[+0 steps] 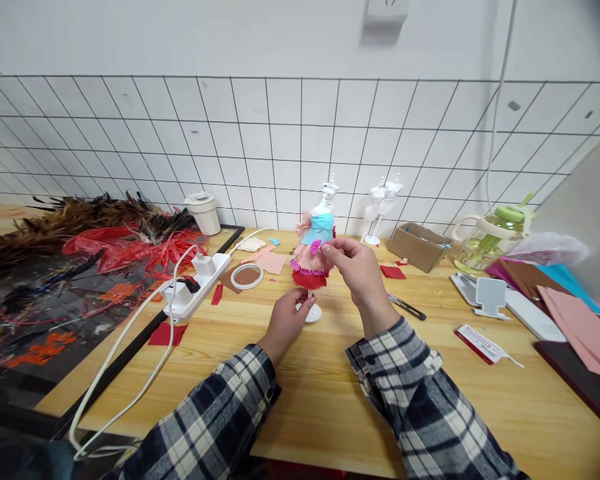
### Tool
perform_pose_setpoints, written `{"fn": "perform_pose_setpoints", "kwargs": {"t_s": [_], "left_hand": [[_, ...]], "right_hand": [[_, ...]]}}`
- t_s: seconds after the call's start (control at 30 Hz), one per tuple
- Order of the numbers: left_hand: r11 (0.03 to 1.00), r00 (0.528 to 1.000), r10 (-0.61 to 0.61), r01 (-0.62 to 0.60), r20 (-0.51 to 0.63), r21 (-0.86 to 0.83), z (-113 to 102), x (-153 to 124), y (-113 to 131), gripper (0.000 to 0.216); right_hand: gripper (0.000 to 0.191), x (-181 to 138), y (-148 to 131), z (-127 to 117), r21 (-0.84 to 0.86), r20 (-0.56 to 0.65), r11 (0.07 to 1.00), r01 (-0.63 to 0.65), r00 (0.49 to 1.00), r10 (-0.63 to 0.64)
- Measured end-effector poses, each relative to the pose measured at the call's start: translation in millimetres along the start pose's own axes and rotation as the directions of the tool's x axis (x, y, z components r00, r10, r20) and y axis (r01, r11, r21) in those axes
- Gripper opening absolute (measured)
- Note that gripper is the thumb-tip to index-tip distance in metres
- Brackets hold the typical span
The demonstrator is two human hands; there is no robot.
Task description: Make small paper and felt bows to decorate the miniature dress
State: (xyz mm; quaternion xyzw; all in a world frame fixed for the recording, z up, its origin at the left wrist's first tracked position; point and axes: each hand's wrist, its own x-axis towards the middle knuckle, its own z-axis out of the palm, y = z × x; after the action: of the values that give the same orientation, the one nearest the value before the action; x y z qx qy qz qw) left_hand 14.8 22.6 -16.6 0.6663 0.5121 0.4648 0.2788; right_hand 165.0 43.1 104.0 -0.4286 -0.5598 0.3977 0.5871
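A small white dress form (329,193) stands upright on a round base (312,313) at the middle of the table. It wears a paper dress (316,233) with a light blue bodice, a pink pleated skirt and a red fringed hem. My left hand (289,321) is closed around the stand's pole, just below the hem. With thumb and forefinger, my right hand (357,273) pinches a magenta pleated paper fan (316,247) against the front of the skirt. I cannot tell whether the fan is attached there.
Left are a power strip (200,287) with cables, a tape roll (247,276), a lidded cup (203,213), red plastic (110,250) and feathers (55,227). Right are a utility knife (407,307), cardboard box (420,247), glass teapot (490,240), phone stand (491,297) and coloured paper (583,333). Bare dress forms (379,207) stand behind.
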Motion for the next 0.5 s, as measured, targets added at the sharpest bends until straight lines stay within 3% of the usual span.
{"fn": "perform_pose_setpoints", "kwargs": {"t_s": [0.5], "left_hand": [[1.0, 0.999, -0.001, 0.002, -0.051, 0.007, -2.2, -4.2, 6.0, 0.024]], "right_hand": [[0.024, -3.9, -1.1, 5.1, -0.005, -0.075, 0.999, 0.039, 0.996, -0.039]]}}
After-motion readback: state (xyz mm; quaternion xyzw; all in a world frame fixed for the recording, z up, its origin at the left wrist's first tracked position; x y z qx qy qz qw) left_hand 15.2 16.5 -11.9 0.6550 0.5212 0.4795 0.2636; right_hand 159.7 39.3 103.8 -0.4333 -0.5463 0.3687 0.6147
